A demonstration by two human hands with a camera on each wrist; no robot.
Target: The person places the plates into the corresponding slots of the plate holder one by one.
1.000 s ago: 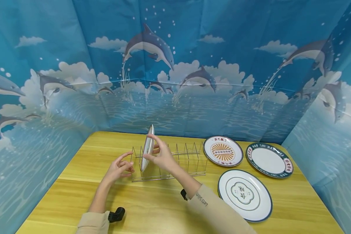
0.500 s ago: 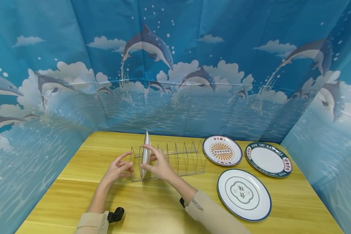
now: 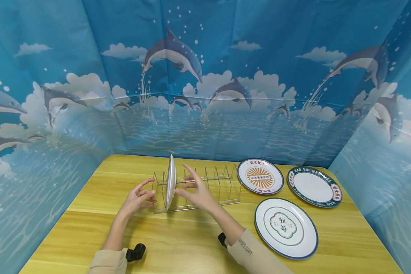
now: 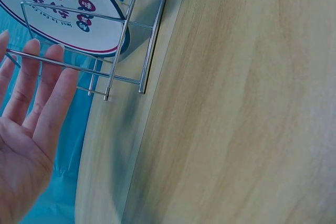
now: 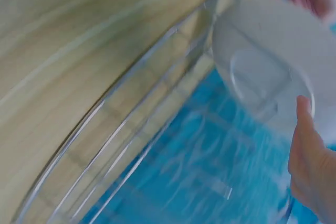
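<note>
plate in rack: white plate [image 3: 171, 182] stands on edge near left end of wire dish rack [image 3: 205, 190]; almost upright, top leaning a touch to the right; seen edge-on from the head view, so its long axis runs up-down, faces turned left and right along the rack's row. Printed face [image 4: 58, 11] toward the left hand, plain back [image 5: 262, 72] toward the right hand.
rack: long axis left-right across the table [image 3: 191, 243], set toward the far side; other slots bare wire.
right hand: right hand [image 3: 196, 188] just right of the plate, fingers spread and straight, thumb pointing at the plate rim; small gap, not gripping. Wrist view blurred; only a fingertip [image 5: 304, 111] near the plate back, contact not clear.
left hand: left hand [image 3: 138, 196] just left of the rack end, palm up-ish, fingers loosely extended and slightly apart, holding nothing. Wrist view: fingers [image 4: 44, 85] straight, side by side, right at the rack's end wires; touching or not, cannot tell.
flat plates: three lie flat, right of the rack. Orange sunburst plate [image 3: 260, 176] nearest the rack's right end; dark-rimmed lettered plate [image 3: 314, 187] further right; white plate with green emblem [image 3: 285, 227] nearest the person.
sleeves: beige sleeve on each forearm, black wrist camera mount [image 3: 135, 252] on the left one.
backdrop: blue dolphin sheet [image 3: 205, 76] on three sides.
</note>
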